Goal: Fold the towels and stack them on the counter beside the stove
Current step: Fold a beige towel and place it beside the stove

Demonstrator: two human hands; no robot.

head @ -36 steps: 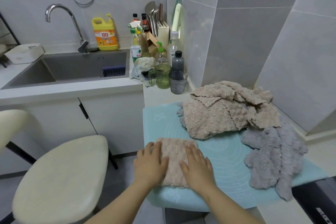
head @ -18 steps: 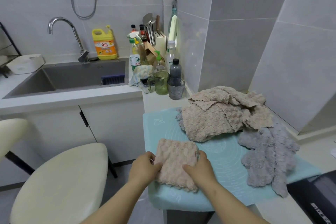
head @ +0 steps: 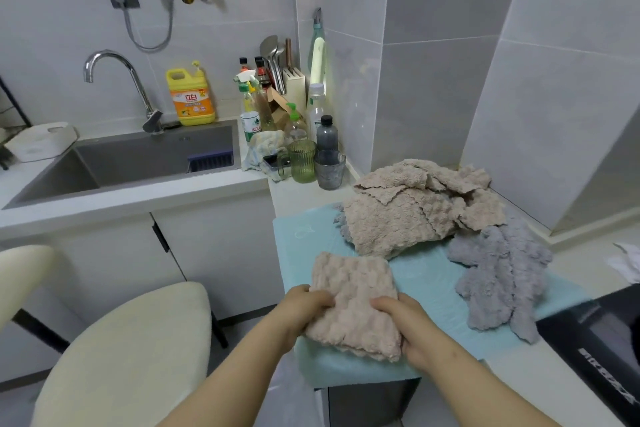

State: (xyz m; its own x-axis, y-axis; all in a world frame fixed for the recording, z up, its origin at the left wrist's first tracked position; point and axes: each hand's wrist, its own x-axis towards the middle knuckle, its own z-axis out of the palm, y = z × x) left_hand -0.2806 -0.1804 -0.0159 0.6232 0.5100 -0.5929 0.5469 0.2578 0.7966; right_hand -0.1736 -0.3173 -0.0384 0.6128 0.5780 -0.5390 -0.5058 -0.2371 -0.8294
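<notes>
At the near edge of the counter (head: 301, 194), my left hand (head: 304, 308) and right hand (head: 408, 329) have fingers (head: 320, 300) clamped on the side edges of the folded beige towel (head: 353, 302) on the teal mat (head: 426, 274). Soft, light and floppy, I judge: grip both sides so the folds hold. Farther back lie a crumpled beige towel (head: 408, 211) and a grey towel (head: 498, 274).

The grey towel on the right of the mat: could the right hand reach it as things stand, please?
Probably yes: only bare mat lies between the right hand and the grey towel. That hand grips the folded beige towel, though, so it would have to let go first.
</notes>
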